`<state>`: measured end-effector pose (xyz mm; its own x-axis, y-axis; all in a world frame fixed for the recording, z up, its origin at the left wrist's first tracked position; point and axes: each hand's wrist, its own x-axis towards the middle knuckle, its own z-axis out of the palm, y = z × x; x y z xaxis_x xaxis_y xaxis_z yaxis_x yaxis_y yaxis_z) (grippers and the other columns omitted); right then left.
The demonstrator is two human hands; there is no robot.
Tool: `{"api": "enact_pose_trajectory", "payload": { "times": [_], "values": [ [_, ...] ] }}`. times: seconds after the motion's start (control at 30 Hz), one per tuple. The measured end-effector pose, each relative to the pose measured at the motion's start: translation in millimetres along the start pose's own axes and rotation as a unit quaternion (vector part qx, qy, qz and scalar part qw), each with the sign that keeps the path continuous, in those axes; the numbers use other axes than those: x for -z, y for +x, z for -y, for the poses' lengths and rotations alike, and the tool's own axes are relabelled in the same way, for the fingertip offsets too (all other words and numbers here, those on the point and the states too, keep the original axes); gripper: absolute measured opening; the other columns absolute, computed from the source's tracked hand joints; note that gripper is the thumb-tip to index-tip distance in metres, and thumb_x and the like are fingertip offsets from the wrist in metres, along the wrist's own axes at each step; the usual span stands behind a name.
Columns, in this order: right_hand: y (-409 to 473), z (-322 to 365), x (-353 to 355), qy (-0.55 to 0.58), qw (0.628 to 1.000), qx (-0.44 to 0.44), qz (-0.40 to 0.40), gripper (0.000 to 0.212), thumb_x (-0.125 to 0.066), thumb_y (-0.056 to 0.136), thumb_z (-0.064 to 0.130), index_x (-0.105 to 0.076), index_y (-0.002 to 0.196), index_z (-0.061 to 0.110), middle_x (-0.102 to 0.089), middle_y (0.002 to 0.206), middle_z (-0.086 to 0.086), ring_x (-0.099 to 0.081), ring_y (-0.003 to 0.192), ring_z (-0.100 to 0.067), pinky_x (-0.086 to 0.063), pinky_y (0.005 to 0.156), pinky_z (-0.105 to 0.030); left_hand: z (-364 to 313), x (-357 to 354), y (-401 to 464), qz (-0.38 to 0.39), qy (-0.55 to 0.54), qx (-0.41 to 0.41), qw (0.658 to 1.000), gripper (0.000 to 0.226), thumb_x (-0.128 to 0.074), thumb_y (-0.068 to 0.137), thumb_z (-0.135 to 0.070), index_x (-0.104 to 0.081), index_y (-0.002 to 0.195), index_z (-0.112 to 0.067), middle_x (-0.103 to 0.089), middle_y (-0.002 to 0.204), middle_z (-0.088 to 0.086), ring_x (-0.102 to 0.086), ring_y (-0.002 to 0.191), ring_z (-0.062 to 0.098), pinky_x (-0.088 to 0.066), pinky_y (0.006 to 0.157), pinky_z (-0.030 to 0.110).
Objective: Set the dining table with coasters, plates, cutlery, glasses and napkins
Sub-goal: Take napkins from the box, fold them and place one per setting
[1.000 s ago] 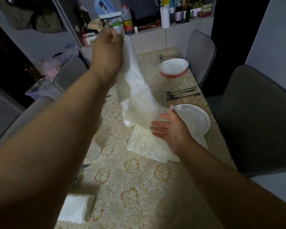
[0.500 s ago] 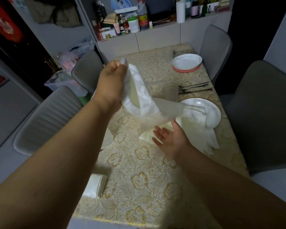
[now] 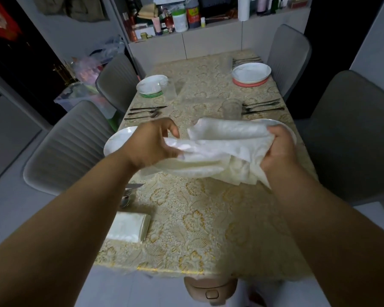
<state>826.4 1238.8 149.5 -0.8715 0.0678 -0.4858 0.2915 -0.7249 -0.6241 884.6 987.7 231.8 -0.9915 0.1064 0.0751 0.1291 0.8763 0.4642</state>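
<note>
A white cloth napkin (image 3: pixel 217 149) is stretched between both hands above the table's middle. My left hand (image 3: pixel 155 144) pinches its left end. My right hand (image 3: pixel 277 151) grips its bunched right end, over a white plate (image 3: pixel 284 127) at the near right place. A second folded napkin (image 3: pixel 129 227) lies at the near left corner. Another white plate (image 3: pixel 118 140) shows behind my left wrist. Farther off stand a plate on a green coaster (image 3: pixel 152 85) and a plate on a red coaster (image 3: pixel 251 73). A clear glass (image 3: pixel 231 108) stands beyond the napkin.
Cutlery sets lie at left (image 3: pixel 146 113), right (image 3: pixel 262 106), far right (image 3: pixel 246 59) and under my left forearm (image 3: pixel 129 193). Grey chairs (image 3: pixel 69 145) flank the table with the gold-patterned cloth (image 3: pixel 208 218). A cluttered shelf (image 3: pixel 175 21) runs behind.
My left hand came down from high above the table to plate height. My right hand, flat and open before, has closed on the napkin's other end. The napkin now spans both hands.
</note>
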Motion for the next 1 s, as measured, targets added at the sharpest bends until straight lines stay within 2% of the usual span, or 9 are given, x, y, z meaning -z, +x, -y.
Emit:
{"api": "enact_pose_trajectory", "payload": {
  "times": [0.13,0.23,0.3,0.37,0.47,0.67,0.77,0.87,1.0],
  "values": [
    [-23,25,17,-0.01,0.988,0.138,-0.069,0.04,-0.057,0.074,0.019,-0.066,0.111,0.007,-0.067,0.108,-0.012,-0.063,0.099,-0.031,-0.052,0.087,-0.037,17,-23,-14,-0.027,0.142,-0.036,0.989,0.009,-0.068,0.083,-0.017,-0.07,0.092,-0.017,-0.067,0.09,0.006,-0.06,0.077,0.023,-0.044,0.066,0.029],
    [-40,26,36,-0.16,0.951,0.218,-0.147,0.026,-0.055,0.081,0.018,-0.063,0.103,0.006,-0.058,0.092,-0.007,-0.055,0.086,-0.023,-0.047,0.077,-0.018,29,-41,-30,0.003,0.153,-0.089,0.984,0.007,-0.062,0.085,-0.01,-0.07,0.085,-0.01,-0.058,0.084,0.008,-0.059,0.078,0.03,-0.035,0.065,0.027],
    [-49,18,56,-0.271,0.908,0.252,-0.198,0.029,-0.046,0.092,0.014,-0.057,0.111,-0.005,-0.055,0.095,-0.018,-0.054,0.079,-0.028,-0.041,0.058,-0.013,31,-56,-46,0.003,0.114,-0.076,0.991,0.009,-0.059,0.087,-0.011,-0.067,0.087,-0.007,-0.06,0.086,0.009,-0.058,0.079,0.029,-0.039,0.065,0.029],
    [-58,6,80,-0.363,0.855,0.278,-0.244,0.03,-0.043,0.096,0.016,-0.054,0.111,-0.007,-0.056,0.106,-0.026,-0.055,0.092,-0.035,-0.04,0.068,-0.029,32,-73,-59,-0.014,0.04,0.025,0.999,0.012,-0.054,0.092,-0.014,-0.063,0.09,-0.006,-0.062,0.089,0.01,-0.056,0.081,0.027,-0.039,0.065,0.029],
    [-72,-10,107,-0.432,0.813,0.281,-0.272,0.031,-0.039,0.099,0.02,-0.052,0.109,-0.006,-0.055,0.101,-0.021,-0.051,0.093,-0.032,-0.031,0.073,-0.031,29,-86,-68,-0.079,-0.073,0.157,0.982,0.012,-0.046,0.092,-0.006,-0.058,0.094,-0.006,-0.061,0.092,0.011,-0.054,0.088,0.028,-0.035,0.069,0.027],
    [-89,-17,123,-0.447,0.788,0.299,-0.299,0.028,-0.038,0.099,0.028,-0.048,0.086,0.005,-0.05,0.084,-0.013,-0.047,0.077,-0.024,-0.03,0.067,-0.03,-18,-13,-51,-0.208,-0.183,-0.002,0.961,0.021,-0.051,0.081,0.009,-0.063,0.088,-0.006,-0.062,0.079,0.0,-0.054,0.072,0.014,-0.045,0.058,0.02],
    [-97,-12,130,-0.431,0.767,0.32,-0.35,0.034,-0.039,0.099,0.03,-0.047,0.079,0.004,-0.049,0.076,-0.015,-0.045,0.069,-0.024,-0.029,0.062,-0.03,-30,15,-67,-0.146,-0.118,-0.119,0.975,0.017,-0.068,0.073,0.008,-0.07,0.082,-0.007,-0.068,0.079,0.004,-0.059,0.068,0.013,-0.049,0.06,0.027],
    [-111,-4,139,-0.423,0.742,0.339,-0.395,0.034,-0.043,0.097,0.029,-0.051,0.076,0.004,-0.05,0.075,-0.015,-0.05,0.069,-0.027,-0.032,0.06,-0.032,-30,17,-93,0.016,-0.05,-0.134,0.99,0.017,-0.084,0.067,-0.009,-0.072,0.076,-0.015,-0.069,0.074,-0.003,-0.058,0.063,0.001,-0.046,0.061,0.016],
    [-124,-14,148,-0.467,0.745,0.272,-0.392,0.032,-0.046,0.097,0.025,-0.05,0.115,-0.001,-0.058,0.116,-0.021,-0.056,0.107,-0.035,-0.044,0.086,-0.041,-9,-13,-114,0.203,0.04,-0.062,0.976,0.018,-0.085,0.068,-0.017,-0.068,0.065,-0.022,-0.065,0.063,-0.007,-0.057,0.058,0.004,-0.045,0.059,0.021]
  ]
}}
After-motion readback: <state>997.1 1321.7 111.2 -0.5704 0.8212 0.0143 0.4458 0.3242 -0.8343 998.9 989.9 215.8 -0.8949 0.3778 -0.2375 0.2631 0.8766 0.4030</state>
